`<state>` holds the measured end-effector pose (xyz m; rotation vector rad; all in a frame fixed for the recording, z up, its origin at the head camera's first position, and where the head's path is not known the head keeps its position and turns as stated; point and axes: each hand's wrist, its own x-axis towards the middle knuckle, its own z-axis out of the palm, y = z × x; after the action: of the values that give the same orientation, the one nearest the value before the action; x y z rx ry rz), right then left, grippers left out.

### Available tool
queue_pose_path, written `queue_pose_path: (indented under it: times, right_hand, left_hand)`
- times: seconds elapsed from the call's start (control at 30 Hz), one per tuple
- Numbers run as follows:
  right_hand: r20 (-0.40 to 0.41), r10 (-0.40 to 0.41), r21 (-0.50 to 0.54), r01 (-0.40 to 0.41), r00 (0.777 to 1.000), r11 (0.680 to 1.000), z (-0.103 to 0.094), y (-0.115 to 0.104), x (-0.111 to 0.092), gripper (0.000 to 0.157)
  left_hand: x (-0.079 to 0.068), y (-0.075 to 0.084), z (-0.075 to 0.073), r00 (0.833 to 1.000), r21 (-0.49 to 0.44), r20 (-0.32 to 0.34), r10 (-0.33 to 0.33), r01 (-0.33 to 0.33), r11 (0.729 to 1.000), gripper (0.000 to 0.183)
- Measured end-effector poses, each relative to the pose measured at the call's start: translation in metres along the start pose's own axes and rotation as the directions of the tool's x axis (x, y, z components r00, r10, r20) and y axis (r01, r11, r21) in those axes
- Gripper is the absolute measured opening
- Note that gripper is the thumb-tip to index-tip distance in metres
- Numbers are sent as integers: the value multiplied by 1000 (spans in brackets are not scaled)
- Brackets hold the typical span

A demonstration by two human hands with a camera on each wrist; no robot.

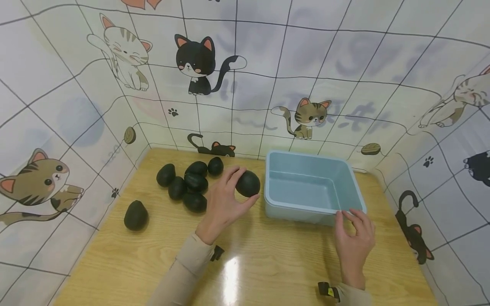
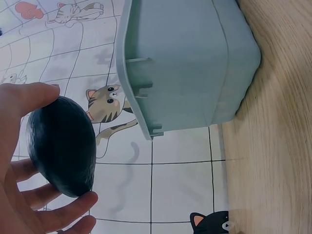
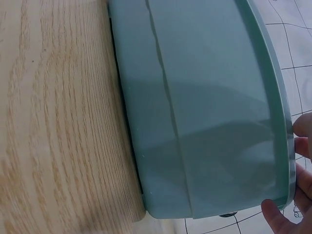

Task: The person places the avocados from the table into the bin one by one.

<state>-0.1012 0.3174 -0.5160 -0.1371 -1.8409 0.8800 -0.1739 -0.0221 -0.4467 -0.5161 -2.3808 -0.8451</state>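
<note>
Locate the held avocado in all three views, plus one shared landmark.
Head: avocado slightly below centre, in the left hand.
Left wrist: left side, slightly below mid-height.
Right wrist: not in it.
Landmark: blue bin, in all three views.

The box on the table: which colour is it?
The box is pale blue-green; the head view shows it best.

I have the left forearm (image 1: 187,261), in a beige sleeve (image 1: 170,284), slanting up and inward from the bottom edge of the head view. The left hand (image 1: 222,202) grips, its thumb (image 1: 248,205) set opposite curved fingers (image 1: 231,175). My right hand (image 1: 356,238), well apart from it, pinches with bent fingers; only the cuff (image 1: 354,294) of that arm shows there.
</note>
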Motion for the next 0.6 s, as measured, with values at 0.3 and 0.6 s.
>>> queue_pose_path:
  times: [0.3,0.6]
  right_hand:
    - [-6,-13,-14,13,1000,1000,0,1,1,5]
    - [14,9,-31,-9,1000,999,-2,3,2,5]
  left_hand:
    - [5,3,2,999,9,31,21,-21,1000,75]
    - [10,6,3,994,-12,104,21,-19,1000,76]
